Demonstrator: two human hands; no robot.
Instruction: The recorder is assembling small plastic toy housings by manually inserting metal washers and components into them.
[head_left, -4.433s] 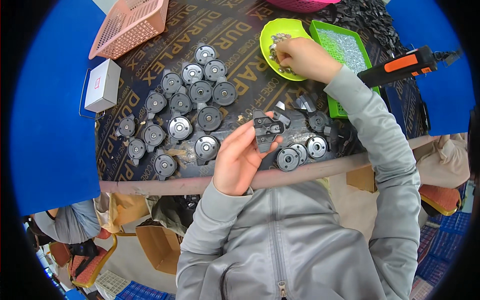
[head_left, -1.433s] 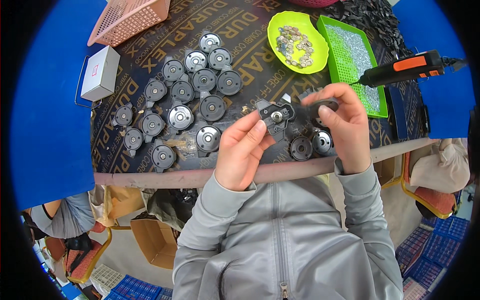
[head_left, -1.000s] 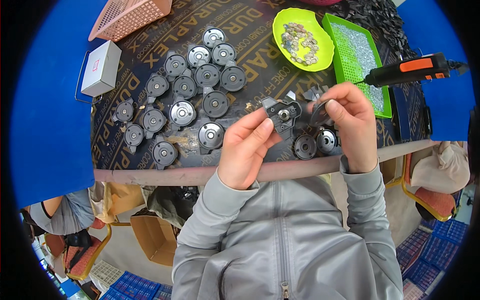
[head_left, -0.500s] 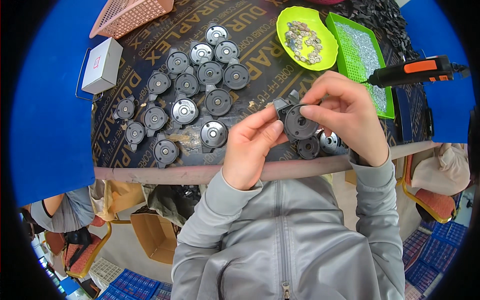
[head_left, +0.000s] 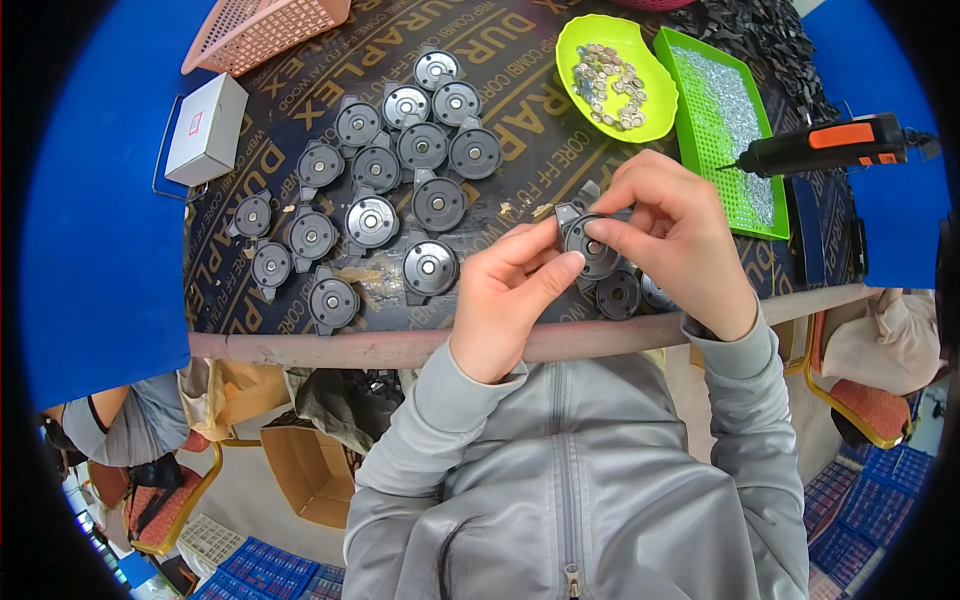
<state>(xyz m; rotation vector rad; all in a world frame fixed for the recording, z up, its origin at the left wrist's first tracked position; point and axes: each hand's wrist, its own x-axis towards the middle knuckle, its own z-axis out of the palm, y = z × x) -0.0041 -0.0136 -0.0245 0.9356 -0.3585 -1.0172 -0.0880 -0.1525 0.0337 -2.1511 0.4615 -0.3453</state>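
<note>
Over the table's near edge, my left hand (head_left: 510,295) pinches a dark grey round plastic housing (head_left: 598,258) with a tab on its upper left. My right hand (head_left: 680,225) is closed on the same housing from the right, its thumb pressed on the face near the centre. Whether those fingers also hold a small piece cannot be made out. Just below lies another grey round housing (head_left: 618,296), and a shinier one (head_left: 655,293) is mostly covered by my right hand. Several similar housings (head_left: 438,203) with metal centres lie in a loose cluster to the left.
A yellow-green bowl (head_left: 664,108) holds small round metal pieces. Beside it, a green basket (head_left: 712,150) contains many small silvery parts. A black and orange electric screwdriver (head_left: 825,145) hangs over the basket. At far left are a white box (head_left: 207,130) and a pink basket (head_left: 262,32).
The right hand has shifted slightly left, with its thumb now further onto the housing's face. The held housing has tilted a little, and the shiny housing beneath is more covered.
</note>
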